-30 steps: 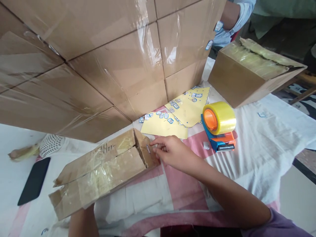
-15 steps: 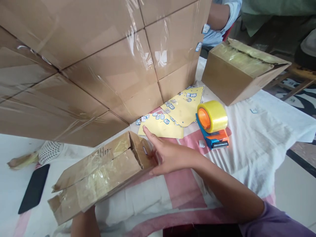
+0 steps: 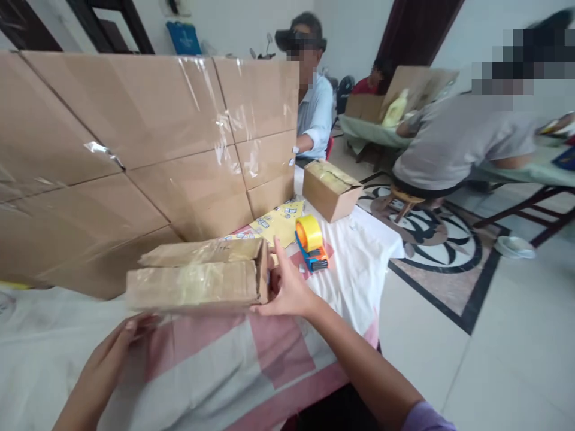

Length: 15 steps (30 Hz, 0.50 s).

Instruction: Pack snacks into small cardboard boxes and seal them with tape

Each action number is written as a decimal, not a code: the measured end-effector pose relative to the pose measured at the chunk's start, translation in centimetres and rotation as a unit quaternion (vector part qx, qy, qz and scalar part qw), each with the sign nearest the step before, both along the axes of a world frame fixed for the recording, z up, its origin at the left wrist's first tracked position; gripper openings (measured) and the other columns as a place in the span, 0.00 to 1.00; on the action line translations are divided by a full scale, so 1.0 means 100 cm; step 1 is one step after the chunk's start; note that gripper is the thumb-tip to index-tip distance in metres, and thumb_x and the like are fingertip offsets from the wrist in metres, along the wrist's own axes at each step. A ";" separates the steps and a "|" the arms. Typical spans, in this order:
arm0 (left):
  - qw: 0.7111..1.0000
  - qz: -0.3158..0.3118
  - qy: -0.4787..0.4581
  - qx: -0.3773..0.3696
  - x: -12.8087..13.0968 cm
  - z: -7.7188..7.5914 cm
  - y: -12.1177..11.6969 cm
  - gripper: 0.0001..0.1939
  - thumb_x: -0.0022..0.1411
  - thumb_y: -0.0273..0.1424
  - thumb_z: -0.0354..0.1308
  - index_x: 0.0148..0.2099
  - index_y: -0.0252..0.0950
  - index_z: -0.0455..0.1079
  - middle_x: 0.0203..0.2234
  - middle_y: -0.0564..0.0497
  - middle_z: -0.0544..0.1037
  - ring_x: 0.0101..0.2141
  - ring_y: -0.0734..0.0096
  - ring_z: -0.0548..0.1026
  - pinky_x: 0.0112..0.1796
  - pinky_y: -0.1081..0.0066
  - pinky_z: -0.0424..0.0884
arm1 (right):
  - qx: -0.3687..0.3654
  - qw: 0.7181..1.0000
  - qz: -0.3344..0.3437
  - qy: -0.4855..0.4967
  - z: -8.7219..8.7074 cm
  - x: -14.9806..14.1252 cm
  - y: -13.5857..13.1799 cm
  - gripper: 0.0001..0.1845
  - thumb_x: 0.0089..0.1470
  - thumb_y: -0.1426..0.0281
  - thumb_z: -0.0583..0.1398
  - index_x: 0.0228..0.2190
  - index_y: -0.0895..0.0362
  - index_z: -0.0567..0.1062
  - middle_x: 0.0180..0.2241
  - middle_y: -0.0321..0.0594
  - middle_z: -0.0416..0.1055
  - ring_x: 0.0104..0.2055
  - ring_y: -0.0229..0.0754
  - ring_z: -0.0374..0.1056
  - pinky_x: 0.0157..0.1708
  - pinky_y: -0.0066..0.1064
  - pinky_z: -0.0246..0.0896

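Note:
A taped cardboard box [image 3: 197, 281], its flap seam covered with clear yellowish tape, is held on its side just above the table's near edge. My right hand [image 3: 287, 287] grips its right end, one finger stretched upward and the others pressed against the cardboard. At the lower left edge of the box, my left hand [image 3: 121, 341] supports it from below; its fingertips are blurred and partly under the box. To the right of my right hand lies a blue and orange tape dispenser [image 3: 318, 262] with a roll of yellow tape [image 3: 309, 232] on it.
A tall wall of stacked, taped cartons [image 3: 188, 185] stands behind the box. Yellow sticker sheets [image 3: 281, 224] lie at its foot. Another closed carton [image 3: 332, 191] sits at the table's far right. A person in a light blue shirt [image 3: 317, 114] sits beyond; another person [image 3: 458, 137] is farther right.
My view has lifted and turned right, bringing the room into sight. The box has levelled out, and my left hand now shows at its lower left edge. My right hand stays at its right end.

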<state>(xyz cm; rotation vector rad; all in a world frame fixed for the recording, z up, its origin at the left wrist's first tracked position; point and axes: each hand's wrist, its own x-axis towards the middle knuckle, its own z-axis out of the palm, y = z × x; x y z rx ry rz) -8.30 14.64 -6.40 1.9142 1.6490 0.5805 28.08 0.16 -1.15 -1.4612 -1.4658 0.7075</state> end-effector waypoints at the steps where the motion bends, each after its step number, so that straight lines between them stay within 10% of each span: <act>1: 0.998 -0.008 -0.059 -0.030 0.002 -0.002 0.000 0.30 0.66 0.61 0.37 0.46 0.53 0.74 0.44 0.60 0.84 0.49 0.59 0.80 0.54 0.59 0.75 | 0.025 0.999 -0.041 -0.021 0.000 0.006 -0.018 0.82 0.31 0.55 0.77 0.72 0.49 0.30 0.69 0.59 0.47 0.48 0.53 0.73 0.43 0.43 0.74; 4: 0.991 -0.014 -0.117 -0.065 0.010 -0.010 -0.001 0.24 0.60 0.62 0.49 0.41 0.55 0.76 0.46 0.64 0.83 0.55 0.57 0.76 0.63 0.56 0.65 | 0.111 0.972 -0.198 -0.052 0.003 0.030 -0.080 0.77 0.36 0.57 0.74 0.71 0.47 0.30 0.68 0.60 0.46 0.42 0.50 0.74 0.35 0.42 0.75; 9: 0.998 -0.025 -0.055 -0.025 0.030 -0.014 -0.004 0.16 0.64 0.46 0.49 0.41 0.48 0.75 0.46 0.61 0.83 0.53 0.59 0.77 0.55 0.63 0.71 | 0.196 0.861 -0.467 -0.045 0.018 0.082 -0.176 0.68 0.40 0.54 0.73 0.71 0.46 0.40 0.69 0.54 0.48 0.64 0.63 0.62 0.50 0.47 0.72; 15: 0.996 -0.040 0.068 0.044 0.051 -0.006 -0.018 0.19 0.62 0.47 0.50 0.46 0.42 0.74 0.51 0.47 0.80 0.50 0.51 0.76 0.50 0.57 0.68 | 0.147 0.795 -0.588 0.031 -0.002 0.127 -0.193 0.74 0.38 0.51 0.72 0.70 0.45 0.30 0.68 0.61 0.42 0.38 0.49 0.76 0.33 0.42 0.74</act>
